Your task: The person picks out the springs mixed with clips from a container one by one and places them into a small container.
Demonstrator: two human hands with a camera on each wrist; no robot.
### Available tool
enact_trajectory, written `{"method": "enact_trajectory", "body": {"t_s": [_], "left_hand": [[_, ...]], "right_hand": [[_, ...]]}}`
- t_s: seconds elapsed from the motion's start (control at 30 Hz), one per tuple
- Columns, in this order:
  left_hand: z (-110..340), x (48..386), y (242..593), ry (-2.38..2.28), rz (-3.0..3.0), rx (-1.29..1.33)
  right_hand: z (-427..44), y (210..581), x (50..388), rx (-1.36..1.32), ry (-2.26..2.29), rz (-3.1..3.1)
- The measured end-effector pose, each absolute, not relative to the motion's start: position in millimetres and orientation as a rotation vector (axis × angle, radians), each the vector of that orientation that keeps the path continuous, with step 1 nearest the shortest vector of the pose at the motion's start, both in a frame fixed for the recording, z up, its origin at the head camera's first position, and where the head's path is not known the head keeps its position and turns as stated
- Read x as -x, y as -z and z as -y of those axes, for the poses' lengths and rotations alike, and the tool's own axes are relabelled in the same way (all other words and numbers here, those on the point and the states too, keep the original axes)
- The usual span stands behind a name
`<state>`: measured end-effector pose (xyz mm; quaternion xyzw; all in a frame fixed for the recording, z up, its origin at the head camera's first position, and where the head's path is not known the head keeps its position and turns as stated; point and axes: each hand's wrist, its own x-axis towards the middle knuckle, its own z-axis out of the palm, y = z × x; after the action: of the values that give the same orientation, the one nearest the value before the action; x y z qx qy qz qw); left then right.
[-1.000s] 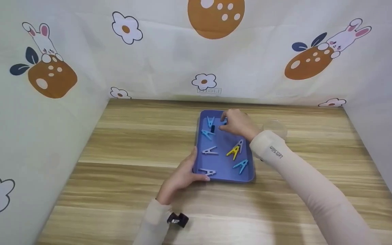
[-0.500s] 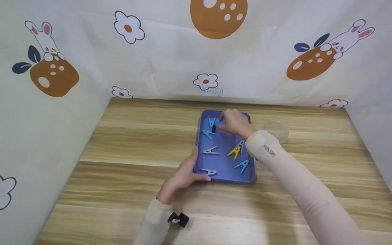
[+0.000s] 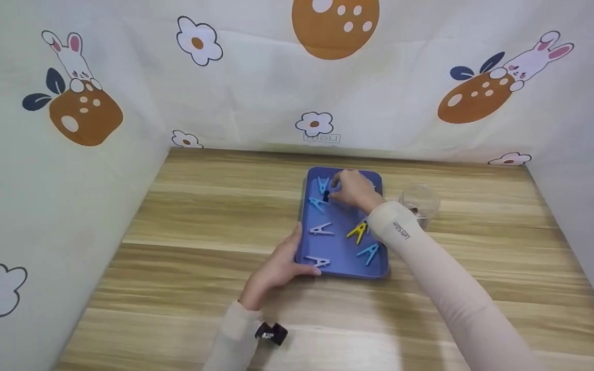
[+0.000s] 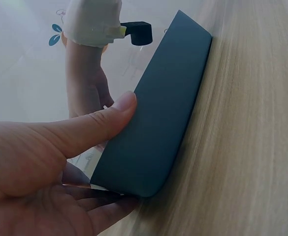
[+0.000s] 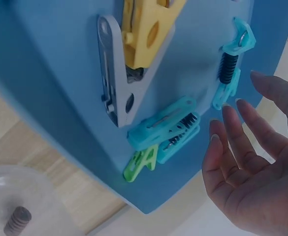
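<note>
A blue tray [image 3: 342,260] holds several clothespins: light blue ones [image 3: 317,204], grey ones [image 3: 321,229] and a yellow one [image 3: 357,233]. At its near left corner my left hand [image 3: 276,264] grips the tray, thumb against the outer wall [image 4: 158,108] in the left wrist view. My right hand [image 3: 356,189] hovers over the far part, fingers apart and loosely bent. Just beyond its fingertips a black coil [image 5: 228,68] lies between blue clip ends [image 5: 238,42]. The right wrist view also shows a green clip [image 5: 141,161] beside a blue one [image 5: 166,125].
Right of the tray stands a clear round container [image 3: 421,200], partly behind the right sleeve; dark coils [image 5: 17,221] lie in it. A patterned cloth [image 3: 245,93] rises behind and beside the wooden table [image 3: 199,216]. A black device [image 3: 271,334] is at the left wrist.
My right hand has shifted slightly left and nearer, toward the black coil, and the right sleeve uncovers more of the clear container. My left hand keeps its grip on the tray.
</note>
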<state>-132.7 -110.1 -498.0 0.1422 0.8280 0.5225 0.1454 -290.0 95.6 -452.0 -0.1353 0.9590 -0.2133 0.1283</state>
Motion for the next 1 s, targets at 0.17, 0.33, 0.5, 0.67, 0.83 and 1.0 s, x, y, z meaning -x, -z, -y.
{"method": "enact_trajectory", "body": {"t_s": [0.17, 0.33, 0.5, 0.67, 0.83, 1.0], "left_hand": [[109, 131, 498, -1.485, -2.390, -0.375], [109, 131, 497, -1.488, -2.383, -0.368], [110, 131, 498, -1.495, -2.387, -0.377], [110, 131, 498, -1.492, -2.396, -0.383], [110, 131, 497, -1.492, -2.396, -0.386], [110, 131, 496, -1.502, -2.389, -0.396]], "right_hand": [[-98, 460, 291, 0.412, 0.636, -2.785], [-99, 463, 290, 0.416, 0.667, -2.771], [-97, 464, 290, 0.449, 0.676, -2.764], [-93, 465, 291, 0.454, 0.685, -2.743], [-92, 466, 292, 0.435, 0.688, -2.734], [-92, 467, 292, 0.449, 0.677, -2.746]]}}
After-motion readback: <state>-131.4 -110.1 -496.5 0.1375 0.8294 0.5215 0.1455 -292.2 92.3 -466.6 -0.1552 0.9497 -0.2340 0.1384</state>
